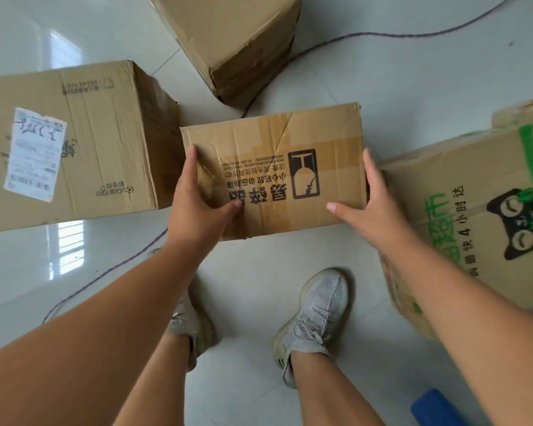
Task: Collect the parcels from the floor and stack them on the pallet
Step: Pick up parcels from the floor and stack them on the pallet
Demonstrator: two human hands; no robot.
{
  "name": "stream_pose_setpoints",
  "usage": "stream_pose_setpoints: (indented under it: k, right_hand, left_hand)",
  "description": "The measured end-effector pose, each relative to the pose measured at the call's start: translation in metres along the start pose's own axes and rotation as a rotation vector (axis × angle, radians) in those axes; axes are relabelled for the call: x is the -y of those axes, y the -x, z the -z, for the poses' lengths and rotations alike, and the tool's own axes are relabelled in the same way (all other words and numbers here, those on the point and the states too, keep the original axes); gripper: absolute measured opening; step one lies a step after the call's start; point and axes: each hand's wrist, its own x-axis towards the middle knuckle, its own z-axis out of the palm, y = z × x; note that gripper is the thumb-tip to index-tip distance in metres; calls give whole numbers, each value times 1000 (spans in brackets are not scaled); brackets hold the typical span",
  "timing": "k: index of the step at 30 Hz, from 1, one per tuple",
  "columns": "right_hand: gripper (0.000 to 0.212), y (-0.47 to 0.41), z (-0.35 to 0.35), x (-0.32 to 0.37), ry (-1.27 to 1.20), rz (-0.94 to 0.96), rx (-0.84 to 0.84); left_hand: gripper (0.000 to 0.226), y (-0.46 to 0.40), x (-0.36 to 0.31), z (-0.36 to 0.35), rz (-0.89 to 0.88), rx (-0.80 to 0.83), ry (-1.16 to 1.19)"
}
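Between my two hands sits the parcel (274, 170), a taped carton with a fragile-glass mark on top; my left hand (197, 198) holds its left end, thumb curled onto the top face, and my right hand (373, 204) lies flat against its right end, fingers straight. Left of the left grip is a labelled box (71, 142), right of the right grip a green-printed box (474, 210), beyond both a tilted box (234, 38) and a cable (336, 41) across the floor (253, 287), and below them my grey shoes (317, 318).
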Motion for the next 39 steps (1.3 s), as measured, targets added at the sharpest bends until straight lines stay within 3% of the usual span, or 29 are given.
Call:
stream_pose_setpoints:
  k: [9, 21, 30, 39]
  right_hand:
    - [109, 132, 86, 46, -93, 28, -271]
    - [106, 366, 209, 188, -98, 100, -829]
    - [104, 632, 212, 274, -111, -17, -1206]
    - [104, 874, 159, 308, -93, -144, -1562]
  left_hand:
    - [115, 62, -111, 23, -360, 119, -192]
    - [104, 187, -381, 81, -1018, 420, -279]
    - [103, 399, -507, 138, -1318, 778, -252]
    - [108, 603, -525, 155, -1555, 1030, -164]
